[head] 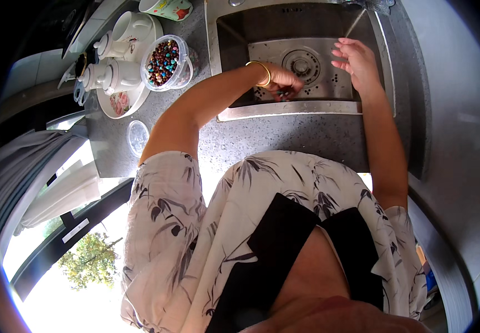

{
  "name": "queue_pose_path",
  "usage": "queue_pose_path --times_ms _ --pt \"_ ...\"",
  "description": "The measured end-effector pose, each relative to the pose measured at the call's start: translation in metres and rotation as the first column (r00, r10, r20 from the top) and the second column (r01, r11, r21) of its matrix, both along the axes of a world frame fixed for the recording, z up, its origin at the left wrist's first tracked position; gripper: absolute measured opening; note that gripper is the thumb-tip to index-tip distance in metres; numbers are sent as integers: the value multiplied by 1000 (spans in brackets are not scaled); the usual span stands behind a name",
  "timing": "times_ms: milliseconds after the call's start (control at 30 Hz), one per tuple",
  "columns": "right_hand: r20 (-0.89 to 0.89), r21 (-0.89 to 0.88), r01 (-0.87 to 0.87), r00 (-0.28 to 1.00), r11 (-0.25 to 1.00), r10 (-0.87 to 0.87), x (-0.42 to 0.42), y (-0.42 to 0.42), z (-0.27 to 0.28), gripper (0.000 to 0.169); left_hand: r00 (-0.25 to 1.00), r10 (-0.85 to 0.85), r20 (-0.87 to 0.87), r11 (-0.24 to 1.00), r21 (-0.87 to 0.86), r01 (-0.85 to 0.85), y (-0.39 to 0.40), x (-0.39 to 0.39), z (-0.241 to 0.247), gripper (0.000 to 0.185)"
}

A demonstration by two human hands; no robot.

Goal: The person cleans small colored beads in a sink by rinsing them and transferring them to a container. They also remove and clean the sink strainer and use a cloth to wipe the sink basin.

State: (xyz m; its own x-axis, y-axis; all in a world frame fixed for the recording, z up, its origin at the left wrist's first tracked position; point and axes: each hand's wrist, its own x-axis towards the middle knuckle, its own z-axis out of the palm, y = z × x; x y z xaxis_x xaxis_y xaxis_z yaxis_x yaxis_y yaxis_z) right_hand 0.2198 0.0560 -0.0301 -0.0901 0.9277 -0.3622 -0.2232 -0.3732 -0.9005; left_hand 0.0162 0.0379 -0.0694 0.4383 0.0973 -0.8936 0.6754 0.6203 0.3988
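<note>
My left hand (286, 81), with a gold bangle at the wrist, reaches down into the stainless steel sink (261, 52). Its fingers curl near the front wall of the basin. Dark bits with coloured specks (283, 94) show beneath those fingers; whether they are gripped I cannot tell. Over the right side of the sink, my right hand (355, 64) is raised with its fingers apart, holding nothing. A thin stream of water (355, 21) runs down close to its fingertips. Small dark bits (335, 79) dot the sink floor around the round drain strainer (301, 66).
Left of the sink stands a clear plastic bucket (185, 77) of small multicoloured balls. Behind it, a white tray (138, 106) carries white lidded pots (121, 77) and a mug (132, 27). A clear round lid (137, 138) lies on the grey speckled countertop (240, 137). A green patterned cup (173, 10) stands farther back.
</note>
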Motion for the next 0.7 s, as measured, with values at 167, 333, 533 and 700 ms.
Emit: queue_pose_path --times_ms 167,333,533,700 --pt "10 -21 6 1000 1000 -6 -1 -1 1 22 673 645 361 755 -165 -635 7 8 23 15" --pt "33 -41 2 999 999 -1 -3 1 -3 23 226 828 513 450 -369 -813 -1 5 51 25" --pt "50 -38 -28 998 999 30 -4 3 -6 22 -127 798 589 301 -573 -762 -21 6 80 37" --pt "60 -47 -60 996 997 63 -7 3 -9 22 -336 751 568 197 -679 -707 -28 4 82 42"
